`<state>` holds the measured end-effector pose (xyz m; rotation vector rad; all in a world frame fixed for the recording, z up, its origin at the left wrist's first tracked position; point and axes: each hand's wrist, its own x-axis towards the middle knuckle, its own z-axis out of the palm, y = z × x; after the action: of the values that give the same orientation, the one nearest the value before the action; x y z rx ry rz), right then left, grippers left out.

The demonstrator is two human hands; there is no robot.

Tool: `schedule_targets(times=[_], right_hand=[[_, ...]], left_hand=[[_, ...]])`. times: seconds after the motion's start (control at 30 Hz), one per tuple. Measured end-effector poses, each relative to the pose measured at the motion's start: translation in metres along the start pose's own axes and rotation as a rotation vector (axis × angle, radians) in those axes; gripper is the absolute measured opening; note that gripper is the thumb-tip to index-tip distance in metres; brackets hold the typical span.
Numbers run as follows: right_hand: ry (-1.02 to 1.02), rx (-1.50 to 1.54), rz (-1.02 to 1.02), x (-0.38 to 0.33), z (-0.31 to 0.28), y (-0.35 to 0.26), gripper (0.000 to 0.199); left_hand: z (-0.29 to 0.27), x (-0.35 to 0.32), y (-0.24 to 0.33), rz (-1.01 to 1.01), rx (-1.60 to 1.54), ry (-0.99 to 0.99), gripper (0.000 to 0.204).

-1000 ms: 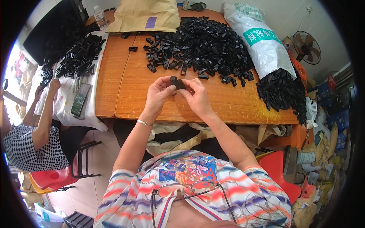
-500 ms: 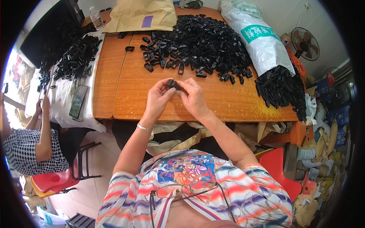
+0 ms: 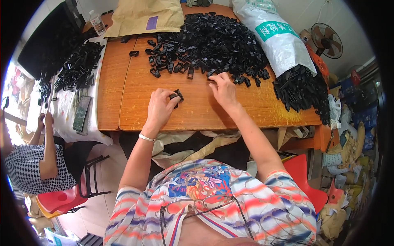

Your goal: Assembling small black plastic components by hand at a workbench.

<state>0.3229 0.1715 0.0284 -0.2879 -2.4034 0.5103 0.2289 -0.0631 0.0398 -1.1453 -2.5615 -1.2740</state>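
Note:
Between the thumb and fingers of my left hand is a small black plastic part, held just above the wooden table. My right hand reaches to the front edge of a large heap of similar parts. Its thumb and forefinger are on another black part, which is partly hidden by the fingers. Several loose parts lie along the near side of the heap.
A white sack on the right spills long black pieces. A brown paper bag lies at the back. At left, a co-worker sits by a cloth-covered table with black parts, a phone and a bottle.
My hands have moved apart. The left has gone left and lower with a black part; the right has moved right and forward to the heap's edge.

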Motion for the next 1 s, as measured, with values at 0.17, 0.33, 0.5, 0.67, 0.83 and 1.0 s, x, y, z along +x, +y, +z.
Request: schedule_targets(times=[0.17,0.33,0.5,0.67,0.83,1.0], right_hand=[[-0.148,-0.135,0.008,0.015,0.005,0.02,0.022],[-0.318,-0.099,0.118,0.013,0.003,0.011,0.023],[-0.216,-0.055,0.064,-0.006,0.008,0.01,0.018],[-0.178,-0.094,0.162,-0.015,0.0,0.008,0.017],[-0.33,-0.172,0.228,-0.016,-0.015,0.003,0.02],[-0.335,-0.094,0.023,-0.02,-0.048,0.007,0.014]], left_hand=[[0.003,0.024,-0.003,-0.061,0.028,-0.087,0.022],[0.019,0.065,0.007,0.017,0.131,-0.048,0.025],[0.06,0.097,0.017,-0.042,0.35,-0.119,0.035],[0.078,0.092,0.006,-0.055,0.321,-0.09,0.03],[0.069,0.081,-0.004,0.111,0.273,-0.051,0.024],[0.038,0.07,0.017,0.052,-0.044,-0.083,0.022]])
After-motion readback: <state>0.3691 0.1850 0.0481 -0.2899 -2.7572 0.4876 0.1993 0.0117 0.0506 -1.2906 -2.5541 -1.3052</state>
